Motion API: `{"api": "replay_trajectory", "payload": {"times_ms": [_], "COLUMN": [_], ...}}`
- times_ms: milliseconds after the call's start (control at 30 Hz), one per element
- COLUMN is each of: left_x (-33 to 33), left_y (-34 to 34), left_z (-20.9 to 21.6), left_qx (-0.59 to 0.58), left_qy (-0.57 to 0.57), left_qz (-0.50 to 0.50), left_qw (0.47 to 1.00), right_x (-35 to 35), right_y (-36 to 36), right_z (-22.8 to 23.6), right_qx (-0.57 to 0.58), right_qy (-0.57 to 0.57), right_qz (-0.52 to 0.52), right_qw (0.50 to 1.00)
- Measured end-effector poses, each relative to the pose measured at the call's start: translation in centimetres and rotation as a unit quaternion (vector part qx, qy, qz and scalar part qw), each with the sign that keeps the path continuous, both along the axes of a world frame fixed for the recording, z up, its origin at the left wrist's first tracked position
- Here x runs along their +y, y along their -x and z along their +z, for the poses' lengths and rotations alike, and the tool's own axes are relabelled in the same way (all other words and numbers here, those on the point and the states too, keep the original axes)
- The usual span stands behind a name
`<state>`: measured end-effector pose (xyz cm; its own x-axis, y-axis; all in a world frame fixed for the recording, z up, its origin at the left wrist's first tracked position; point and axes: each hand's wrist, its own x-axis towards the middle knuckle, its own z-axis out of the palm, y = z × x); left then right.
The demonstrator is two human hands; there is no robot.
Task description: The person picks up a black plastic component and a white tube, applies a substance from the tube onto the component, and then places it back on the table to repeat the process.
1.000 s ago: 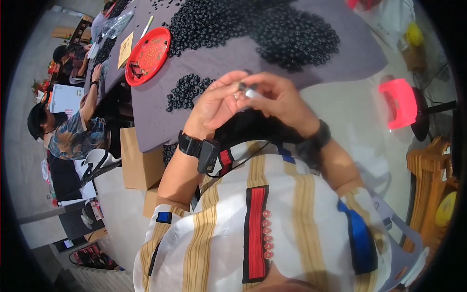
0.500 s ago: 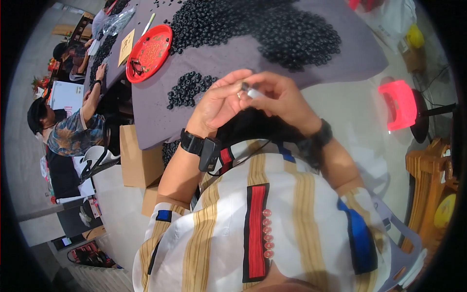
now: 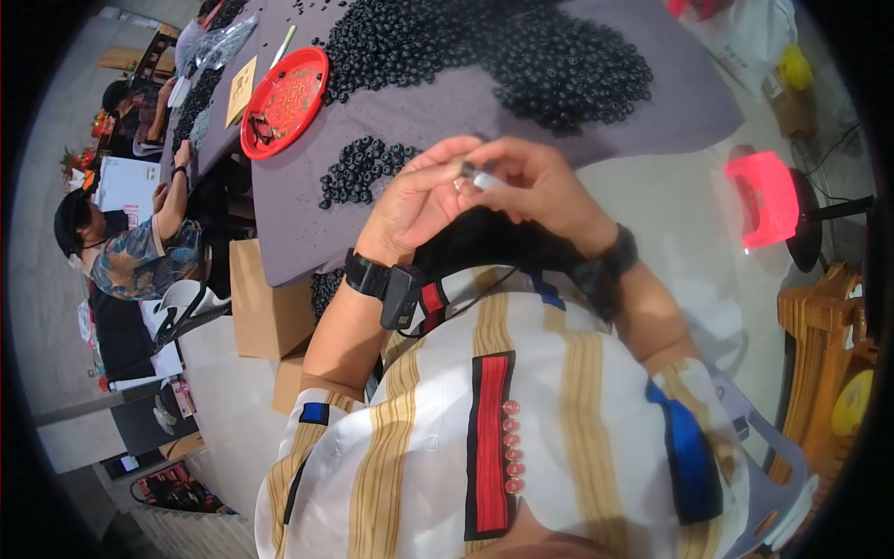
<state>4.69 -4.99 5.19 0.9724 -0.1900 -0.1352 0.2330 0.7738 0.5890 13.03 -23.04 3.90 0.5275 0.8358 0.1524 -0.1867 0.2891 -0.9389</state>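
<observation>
My left hand (image 3: 421,200) and my right hand (image 3: 538,184) meet above the near edge of a grey table (image 3: 466,102). Between their fingertips they pinch a small white cylindrical piece (image 3: 482,178) with a small black ring (image 3: 465,170) at its left end. Both hands grip this little assembly. A small heap of black rings (image 3: 361,170) lies on the table just left of my left hand. A much bigger spread of the same black rings (image 3: 521,56) covers the far part of the table.
A red round plate (image 3: 284,88) holding a few rings sits at the table's left. Cardboard boxes (image 3: 265,303) stand under the table. Another person (image 3: 126,247) sits further left at the table. A pink stool (image 3: 768,197) stands on the floor to the right.
Both hands stay together at the same spot, with only slight finger movement on the small piece. The view has shifted a little.
</observation>
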Motion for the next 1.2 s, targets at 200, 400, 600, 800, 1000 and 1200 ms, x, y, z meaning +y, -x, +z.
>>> {"api": "replay_trajectory", "payload": {"times_ms": [200, 400, 600, 800, 1000, 1200], "left_x": [0.1, -0.3, 0.4, 0.4, 0.2, -0.5], "left_y": [-0.1, 0.1, -0.1, 0.1, -0.1, 0.1], "left_z": [-0.4, -0.5, -0.8, -0.7, -0.5, -0.6], "left_qx": [-0.003, 0.011, -0.013, -0.009, -0.029, -0.016], "left_qy": [-0.019, -0.013, -0.022, -0.029, -0.022, -0.027], "left_qz": [0.0, 0.016, -0.008, -0.006, -0.015, 0.006], "left_qw": [1.0, 1.0, 1.0, 1.0, 0.999, 0.999], "right_x": [0.0, -0.1, -0.1, -0.1, -0.2, 0.0], "right_y": [-0.2, -0.1, 0.1, -0.1, -0.2, -0.2], "right_z": [0.0, 0.5, 0.0, 0.2, 0.3, 0.0], "right_qx": [0.003, 0.044, -0.016, -0.009, 0.012, 0.027], "right_qy": [0.004, 0.01, 0.02, 0.009, 0.012, 0.017], "right_qz": [0.007, 0.017, -0.003, 0.019, 0.03, 0.003], "right_qw": [1.0, 0.999, 1.0, 1.0, 0.999, 0.999]}}
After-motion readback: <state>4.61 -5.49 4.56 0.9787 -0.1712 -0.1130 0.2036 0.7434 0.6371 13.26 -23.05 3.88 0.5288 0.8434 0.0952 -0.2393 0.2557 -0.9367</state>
